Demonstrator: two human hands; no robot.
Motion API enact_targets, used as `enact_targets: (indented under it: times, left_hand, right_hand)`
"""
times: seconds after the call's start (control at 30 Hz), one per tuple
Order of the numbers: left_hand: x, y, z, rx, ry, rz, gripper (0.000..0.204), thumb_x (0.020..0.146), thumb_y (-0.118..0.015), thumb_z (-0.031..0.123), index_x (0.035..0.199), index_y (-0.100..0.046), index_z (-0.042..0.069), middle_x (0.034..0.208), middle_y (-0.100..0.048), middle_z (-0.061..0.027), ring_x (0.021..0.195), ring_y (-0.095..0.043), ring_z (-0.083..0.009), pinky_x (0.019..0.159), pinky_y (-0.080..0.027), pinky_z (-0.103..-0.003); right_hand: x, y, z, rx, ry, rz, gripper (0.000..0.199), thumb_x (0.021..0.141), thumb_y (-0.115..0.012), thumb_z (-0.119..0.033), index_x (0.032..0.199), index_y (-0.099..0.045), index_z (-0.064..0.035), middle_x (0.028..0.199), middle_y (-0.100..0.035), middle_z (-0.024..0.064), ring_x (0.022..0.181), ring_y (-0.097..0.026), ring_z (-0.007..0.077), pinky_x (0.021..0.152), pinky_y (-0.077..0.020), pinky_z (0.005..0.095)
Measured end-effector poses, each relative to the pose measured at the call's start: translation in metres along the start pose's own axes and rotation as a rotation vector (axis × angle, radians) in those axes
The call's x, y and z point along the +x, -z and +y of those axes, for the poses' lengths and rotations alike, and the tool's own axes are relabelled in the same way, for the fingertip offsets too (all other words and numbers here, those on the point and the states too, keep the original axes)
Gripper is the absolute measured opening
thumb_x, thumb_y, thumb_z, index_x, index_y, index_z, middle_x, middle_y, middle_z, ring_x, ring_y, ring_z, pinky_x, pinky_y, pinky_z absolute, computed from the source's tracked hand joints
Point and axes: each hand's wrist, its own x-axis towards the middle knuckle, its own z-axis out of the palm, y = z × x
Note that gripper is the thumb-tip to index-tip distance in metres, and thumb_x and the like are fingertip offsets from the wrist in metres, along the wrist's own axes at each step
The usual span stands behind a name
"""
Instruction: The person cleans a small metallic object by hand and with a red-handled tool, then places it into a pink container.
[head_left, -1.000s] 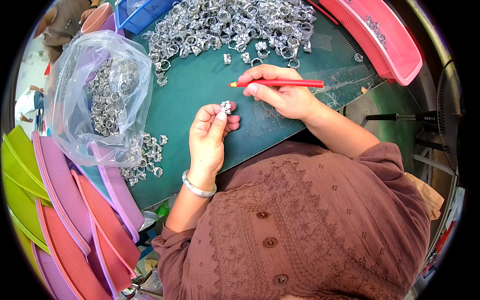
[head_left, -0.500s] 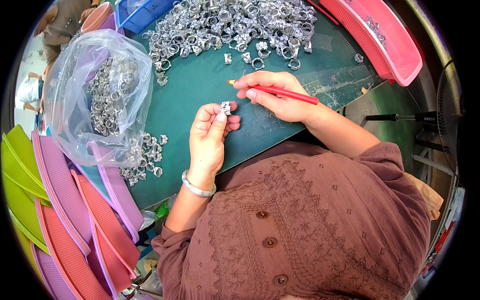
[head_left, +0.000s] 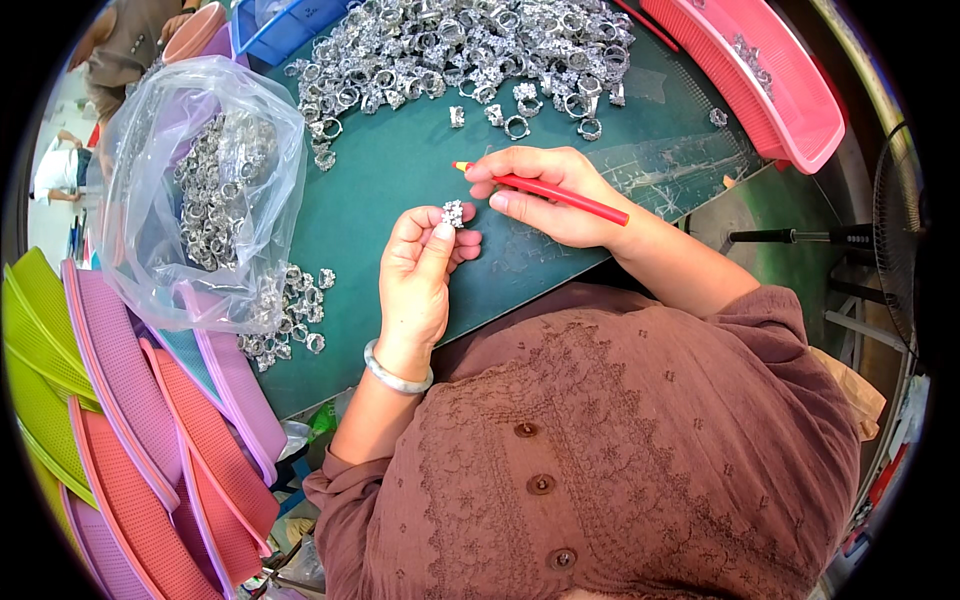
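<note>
Left hand [head_left: 420,275] pinches small silver stone-set ring [head_left: 453,213] upright at fingertips, face exposed; right hand [head_left: 545,195] grips red pencil [head_left: 545,191], tip aimed near it

1. The tabletop [head_left: 400,180] is covered with a dark green mat, with a clear plastic sheet over its right part.
2. A large heap of silver rings [head_left: 450,50] lies along the far edge of the tabletop.
3. A few loose rings [head_left: 517,126] lie just in front of this heap, apart from each other.
4. A clear plastic bag [head_left: 200,190] with more silver rings inside lies on the left side.
5. A small pile of rings [head_left: 285,315] lies just beside the bag, near the front edge.
6. A pink plastic tray [head_left: 760,80] rests at the far right corner.
</note>
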Motion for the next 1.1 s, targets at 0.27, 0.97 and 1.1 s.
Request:
enact_targets:
  times: [0.27,0.97,1.1]
  left_hand:
    - [0.0,-0.001,-0.001,0.018,-0.007,0.006,0.008,0.09,-0.046,0.008,0.098,-0.048,0.005,0.103,-0.059,-0.0118,0.077,-0.058,-0.0137,0.073,-0.048,-0.027]
    - [0.068,-0.023,0.029,1.218,-0.487,0.024,0.031,0.075,-0.061,0.009,0.105,-0.054,0.001,0.097,-0.054,-0.0106,0.08,-0.054,-0.0185,0.071,-0.045,-0.03]
    - [0.094,-0.02,0.02,1.464,-0.569,0.038,0.04,0.075,-0.063,0.017,0.11,-0.054,0.001,0.1,-0.051,-0.0113,0.093,-0.05,-0.0263,0.079,-0.041,-0.037]
  right_hand:
    - [0.0,0.0,-0.005,-0.018,-0.082,-0.011,0.032,0.075,-0.064,-0.003,0.105,-0.056,-0.0045,0.103,-0.061,0.0085,0.091,-0.061,0.0149,0.077,-0.0485,0.0273]
    - [-0.027,0.196,-0.081,-1.399,0.109,0.759,0.03,0.077,-0.063,-0.013,0.106,-0.058,-0.0076,0.095,-0.061,0.0091,0.085,-0.058,0.0207,0.079,-0.0436,0.0289]
    - [-0.032,0.201,-0.083,-1.542,0.175,0.735,0.029,0.074,-0.064,-0.013,0.102,-0.059,-0.0079,0.092,-0.06,0.0135,0.079,-0.059,0.0272,0.073,-0.0469,0.0321]
